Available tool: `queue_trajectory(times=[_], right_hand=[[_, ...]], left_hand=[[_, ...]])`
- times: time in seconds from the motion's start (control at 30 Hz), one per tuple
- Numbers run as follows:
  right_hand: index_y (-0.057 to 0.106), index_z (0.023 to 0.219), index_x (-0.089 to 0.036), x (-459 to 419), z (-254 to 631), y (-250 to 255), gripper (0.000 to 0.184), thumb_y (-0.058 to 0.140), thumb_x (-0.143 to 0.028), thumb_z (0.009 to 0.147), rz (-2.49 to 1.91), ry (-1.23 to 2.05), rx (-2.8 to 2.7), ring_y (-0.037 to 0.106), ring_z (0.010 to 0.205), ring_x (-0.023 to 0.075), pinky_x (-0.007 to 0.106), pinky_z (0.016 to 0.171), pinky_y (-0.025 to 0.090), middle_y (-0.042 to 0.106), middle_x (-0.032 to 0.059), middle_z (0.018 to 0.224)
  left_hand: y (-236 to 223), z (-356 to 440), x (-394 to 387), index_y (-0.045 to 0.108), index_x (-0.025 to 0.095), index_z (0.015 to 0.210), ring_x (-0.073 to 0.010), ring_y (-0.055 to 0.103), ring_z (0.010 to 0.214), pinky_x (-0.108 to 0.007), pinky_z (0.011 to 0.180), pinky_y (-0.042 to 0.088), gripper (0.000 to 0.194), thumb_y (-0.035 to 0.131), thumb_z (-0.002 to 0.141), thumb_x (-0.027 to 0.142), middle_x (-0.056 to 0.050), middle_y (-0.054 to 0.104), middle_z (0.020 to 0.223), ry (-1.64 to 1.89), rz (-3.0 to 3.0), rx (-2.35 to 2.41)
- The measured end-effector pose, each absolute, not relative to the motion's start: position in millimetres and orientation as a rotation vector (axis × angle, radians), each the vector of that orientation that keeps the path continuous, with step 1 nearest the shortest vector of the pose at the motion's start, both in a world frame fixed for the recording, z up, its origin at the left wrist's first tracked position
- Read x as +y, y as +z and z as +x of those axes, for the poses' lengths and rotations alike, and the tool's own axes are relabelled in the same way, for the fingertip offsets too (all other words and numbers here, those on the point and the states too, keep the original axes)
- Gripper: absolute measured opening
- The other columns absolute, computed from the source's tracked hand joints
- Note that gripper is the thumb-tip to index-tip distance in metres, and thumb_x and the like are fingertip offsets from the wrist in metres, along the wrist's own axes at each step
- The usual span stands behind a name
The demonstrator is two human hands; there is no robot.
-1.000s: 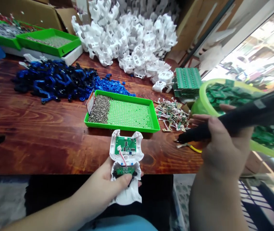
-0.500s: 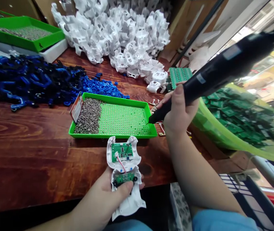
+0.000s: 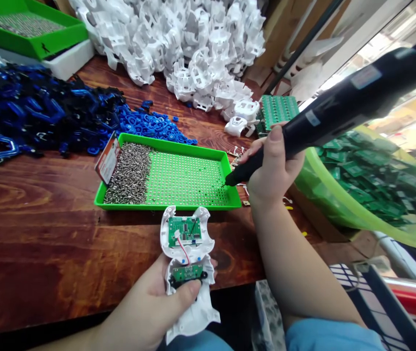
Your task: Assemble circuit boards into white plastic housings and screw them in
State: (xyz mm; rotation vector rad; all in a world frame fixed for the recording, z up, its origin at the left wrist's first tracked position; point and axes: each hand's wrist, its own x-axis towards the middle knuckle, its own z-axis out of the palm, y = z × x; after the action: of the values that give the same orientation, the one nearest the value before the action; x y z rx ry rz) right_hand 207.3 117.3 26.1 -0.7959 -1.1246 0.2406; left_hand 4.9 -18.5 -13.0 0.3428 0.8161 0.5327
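Observation:
My left hand (image 3: 173,297) is closed around an opened white game controller shell (image 3: 193,319), its thumb pressing on the lower half. Two green circuit boards (image 3: 184,230) sit in the two halves, joined by a thin red and white wire. In my right hand (image 3: 275,165) is a black electric screwdriver (image 3: 325,114), slanting down to the left. Its bit points into the right end of a green tray (image 3: 167,206); whether it touches the tray floor I cannot tell. Small metal screws (image 3: 129,173) are heaped at the tray's left end, beside a small card.
Behind the tray lie blue and black plastic parts (image 3: 43,109) and small blue pieces (image 3: 153,124). White shells (image 3: 193,48) are piled at the back. Stacked circuit boards (image 3: 279,109) and a yellow-green basin (image 3: 313,195) of boards stand right. Another green tray (image 3: 62,41) is far left.
The camera view has shifted slightly, so the tray and piles sit a little differently. Both hands keep their hold, and the screwdriver bit remains at the tray's right end.

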Motion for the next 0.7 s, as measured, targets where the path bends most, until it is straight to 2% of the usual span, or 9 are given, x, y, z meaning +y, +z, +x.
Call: queue_trajectory(times=[0.13,0.3,0.43,0.6,0.7], right_hand=[[0.053,0.088,-0.026,115.3,204.4,27.2,0.021,0.067,-0.041,0.081,-0.804,0.259,-1.109,0.056,0.045,0.0116,0.026,0.042,0.053,0.052,-0.0063,0.065],[0.055,0.090,-0.026,114.5,204.2,26.5,0.020,0.067,-0.039,0.081,-0.802,0.269,-1.103,0.065,0.060,0.0160,0.030,0.050,0.058,0.051,-0.0052,0.066],[0.055,0.091,-0.025,114.1,205.4,26.4,0.020,0.066,-0.038,0.082,-0.800,0.273,-1.099,0.066,0.061,0.0162,0.031,0.052,0.058,0.052,-0.0047,0.068],[0.052,0.089,-0.026,114.5,206.5,27.3,0.019,0.065,-0.038,0.083,-0.810,0.262,-1.157,0.062,0.053,0.0141,0.029,0.054,0.058,0.048,-0.0085,0.056],[0.051,0.088,-0.027,114.9,206.8,27.5,0.020,0.066,-0.039,0.081,-0.822,0.253,-1.150,0.060,0.050,0.0132,0.029,0.054,0.058,0.048,-0.0087,0.057]], left_hand=[[-13.6,5.1,-19.2,0.071,0.020,0.100,-0.0237,0.070,0.098,-0.028,0.083,0.053,0.044,0.087,0.062,0.035,-0.005,0.078,0.093,0.537,0.335,0.837],[-10.4,4.9,-19.6,0.071,0.020,0.096,-0.0188,0.072,0.086,-0.024,0.076,0.055,0.040,0.087,0.062,0.033,-0.004,0.078,0.089,0.543,0.324,0.849],[-8.3,4.4,-20.2,0.071,0.020,0.093,-0.0191,0.072,0.084,-0.023,0.073,0.057,0.039,0.088,0.060,0.033,-0.003,0.078,0.088,0.546,0.299,0.866],[-9.9,2.9,-20.2,0.070,0.022,0.102,-0.0203,0.071,0.093,-0.025,0.080,0.056,0.044,0.087,0.062,0.032,-0.005,0.076,0.107,0.526,0.316,0.877],[-11.1,2.3,-20.0,0.069,0.023,0.107,-0.0202,0.070,0.097,-0.025,0.084,0.054,0.050,0.087,0.062,0.035,-0.005,0.074,0.114,0.522,0.352,0.889]])
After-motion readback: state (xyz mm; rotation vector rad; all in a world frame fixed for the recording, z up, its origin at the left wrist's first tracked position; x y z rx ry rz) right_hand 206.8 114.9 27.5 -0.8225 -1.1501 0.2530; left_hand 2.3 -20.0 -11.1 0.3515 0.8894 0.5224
